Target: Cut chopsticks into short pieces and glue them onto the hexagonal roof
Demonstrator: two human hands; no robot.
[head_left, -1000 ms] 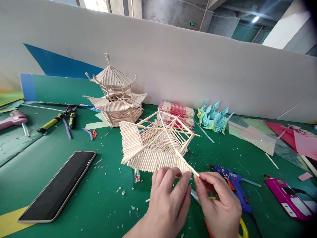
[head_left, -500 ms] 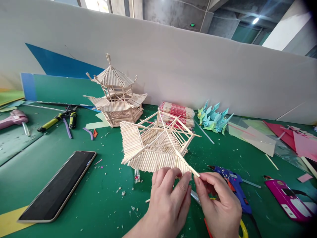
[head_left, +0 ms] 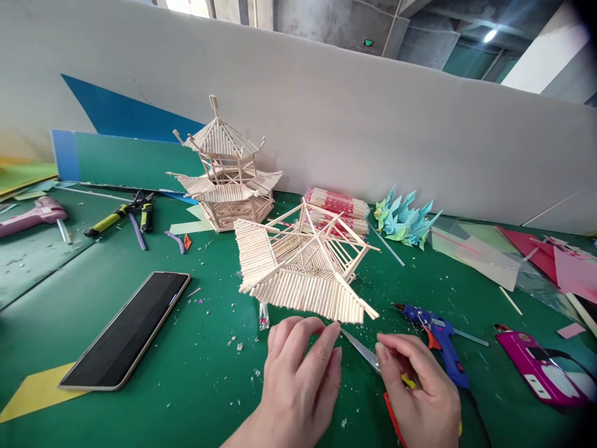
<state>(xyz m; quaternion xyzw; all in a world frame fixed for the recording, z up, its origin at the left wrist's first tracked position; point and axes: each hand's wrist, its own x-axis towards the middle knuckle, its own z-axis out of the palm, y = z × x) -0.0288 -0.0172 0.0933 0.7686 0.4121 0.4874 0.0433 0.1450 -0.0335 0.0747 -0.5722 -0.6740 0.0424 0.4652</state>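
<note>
A hexagonal frame of thin wooden sticks (head_left: 298, 292), with slatted roof panels on its left and front sides, stands mid-table. Just below its front edge is my left hand (head_left: 298, 373), fingers loosely curled, thumb and index tips apart, seemingly holding nothing. My right hand (head_left: 422, 389) is off the frame's front right corner, with thumb and forefinger pinched together. Whatever might be between those tips is hidden. Scissors (head_left: 361, 348) lie partly beneath the right hand, the metal blade pointing toward the frame. Beyond that hand rests a blue glue gun (head_left: 441, 339).
A finished-looking stick pagoda (head_left: 228, 168) stands behind, near wrapped stick bundles (head_left: 336, 202) and folded blue paper (head_left: 405, 218). At left lie a phone (head_left: 125, 333), pliers (head_left: 124, 214) and a pink glue gun (head_left: 37, 218). A magenta device (head_left: 536, 367) sits at right.
Both hands have come off the frame's front right corner. My left hand has drawn back to the left and down, uncovering the roof edge and scissor blade. The view has shifted slightly.
</note>
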